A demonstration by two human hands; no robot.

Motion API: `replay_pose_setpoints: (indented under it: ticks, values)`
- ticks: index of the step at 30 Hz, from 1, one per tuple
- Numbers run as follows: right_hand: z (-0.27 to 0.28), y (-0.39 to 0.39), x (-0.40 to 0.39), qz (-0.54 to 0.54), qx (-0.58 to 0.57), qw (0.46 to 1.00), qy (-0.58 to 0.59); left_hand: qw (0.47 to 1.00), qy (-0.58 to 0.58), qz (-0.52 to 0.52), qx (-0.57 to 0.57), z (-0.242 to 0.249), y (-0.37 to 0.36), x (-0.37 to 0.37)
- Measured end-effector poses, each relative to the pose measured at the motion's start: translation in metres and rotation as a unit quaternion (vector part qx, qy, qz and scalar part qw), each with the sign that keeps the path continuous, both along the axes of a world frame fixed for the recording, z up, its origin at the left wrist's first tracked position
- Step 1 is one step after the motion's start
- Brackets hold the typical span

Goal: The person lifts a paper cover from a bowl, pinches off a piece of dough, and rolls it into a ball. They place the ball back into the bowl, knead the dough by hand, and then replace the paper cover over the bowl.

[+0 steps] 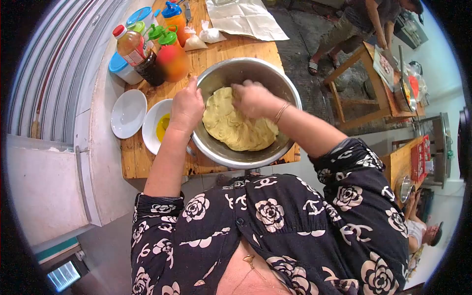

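A large metal bowl (223, 73) stands near the front of the wooden table, with a wide mass of pale yellow dough (243, 130) inside. My left hand (188, 104) is closed on the bowl's left rim. Down in the bowl, my right hand (256, 100) touches the upper part of the dough; its fingers are smeared by motion and partly hidden. The dough's surface is creased and uneven. Left of the bowl, behind my left wrist, sits a white bowl (150, 129) containing yellow liquid (162, 127).
A white dish (129, 114) lies farther left. Several bottles, including a red-capped one (140, 54), and small bags (210, 33) crowd the table's back left. White paper (248, 18) covers the back. At right, another person (361, 24) stands by a wooden table (366, 81).
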State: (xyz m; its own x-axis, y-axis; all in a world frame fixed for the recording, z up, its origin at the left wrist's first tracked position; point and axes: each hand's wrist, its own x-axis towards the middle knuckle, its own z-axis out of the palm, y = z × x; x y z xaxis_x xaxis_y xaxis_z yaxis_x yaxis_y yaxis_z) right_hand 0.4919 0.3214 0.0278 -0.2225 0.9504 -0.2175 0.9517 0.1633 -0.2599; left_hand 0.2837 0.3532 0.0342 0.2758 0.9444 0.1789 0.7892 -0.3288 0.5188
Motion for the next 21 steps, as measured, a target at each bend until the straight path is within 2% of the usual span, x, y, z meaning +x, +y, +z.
replay_pose_setpoints:
  ticks: [1, 3, 4, 5, 7, 8, 11, 12, 13, 15, 17, 19, 21]
  values:
    - [-0.003, -0.001, -0.001, 0.008, -0.008, 1.0, -0.004, 1.0, 0.001, -0.001, 0.004, -0.002, 0.001, 0.0]
    - [0.025, 0.028, 0.017, 0.131, -0.155, 0.979, -0.03, 1.0, 0.004, -0.004, 0.009, -0.003, 0.0, -0.001]
    - [0.027, 0.04, 0.023, 0.157, -0.147, 0.976, 0.009, 1.0, 0.006, -0.006, 0.01, -0.003, -0.001, -0.001]
    - [0.03, 0.054, 0.024, 0.18, -0.175, 0.968, -0.021, 1.0, 0.008, -0.009, 0.013, -0.002, 0.001, -0.001]
    - [0.044, 0.05, 0.009, 0.05, -0.136, 0.989, 0.006, 1.0, -0.009, -0.006, 0.021, -0.004, 0.003, -0.002]
    - [0.022, 0.023, 0.003, 0.146, 0.043, 0.988, -0.039, 1.0, -0.017, -0.005, 0.022, -0.005, 0.001, -0.001]
    - [-0.049, 0.023, -0.002, 0.084, 0.087, 0.991, 0.052, 1.0, -0.006, 0.007, 0.011, -0.001, -0.001, 0.0]
    - [-0.006, 0.036, 0.01, 0.084, -0.069, 0.991, 0.074, 1.0, -0.009, 0.002, 0.017, -0.002, 0.0, 0.001]
    - [0.029, 0.045, 0.02, 0.082, -0.225, 0.966, 0.095, 1.0, -0.01, -0.002, 0.023, -0.005, 0.002, 0.0]
    - [0.048, 0.042, 0.037, 0.118, -0.095, 0.988, 0.039, 1.0, -0.011, 0.0, 0.023, -0.009, 0.002, -0.003]
    - [0.04, 0.032, 0.038, 0.175, -0.121, 0.966, -0.148, 1.0, -0.008, 0.0, 0.018, -0.007, 0.002, -0.002]
    - [0.01, 0.002, 0.033, 0.172, -0.156, 0.969, -0.084, 1.0, -0.008, 0.001, 0.009, -0.004, 0.0, 0.001]
    - [0.012, 0.003, 0.033, 0.187, -0.173, 0.962, -0.101, 1.0, -0.009, 0.008, 0.011, -0.005, -0.001, -0.002]
